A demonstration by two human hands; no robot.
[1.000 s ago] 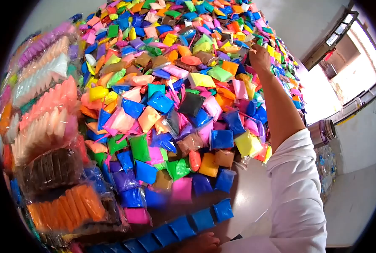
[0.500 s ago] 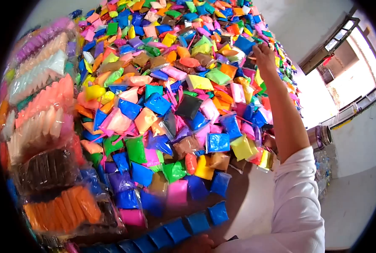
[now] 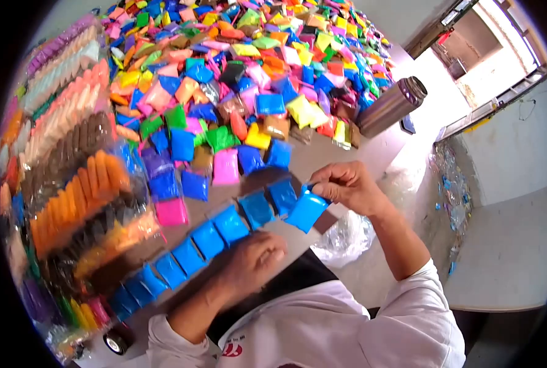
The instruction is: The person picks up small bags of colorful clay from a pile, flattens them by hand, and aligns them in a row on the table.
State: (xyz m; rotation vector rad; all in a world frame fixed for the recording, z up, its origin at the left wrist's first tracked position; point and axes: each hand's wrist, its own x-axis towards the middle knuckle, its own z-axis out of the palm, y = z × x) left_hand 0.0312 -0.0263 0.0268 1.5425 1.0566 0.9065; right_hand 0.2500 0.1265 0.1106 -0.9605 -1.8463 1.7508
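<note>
My right hand [image 3: 347, 187] pinches a small blue packet [image 3: 307, 210] by its upper corner between thumb and fingers. The packet hangs at the right end of a slanting row of similar blue packets [image 3: 229, 224], close to the last one. Just below this row is my left hand [image 3: 254, 260], slightly blurred. Its fingers are loosely curled in, and nothing shows in them.
A large heap of colourful packets [image 3: 249, 49] covers the back of the table. Clear bags of sorted packets [image 3: 80, 184] line the left side. A metal flask [image 3: 393, 105] stands tilted-looking at the right, above crumpled clear plastic [image 3: 347, 239]. A tape roll [image 3: 115, 342] lies at lower left.
My right hand has come back from the far right of the heap to the row's right end, now with a blue packet. More of my left hand shows, and the view has shifted downward.
</note>
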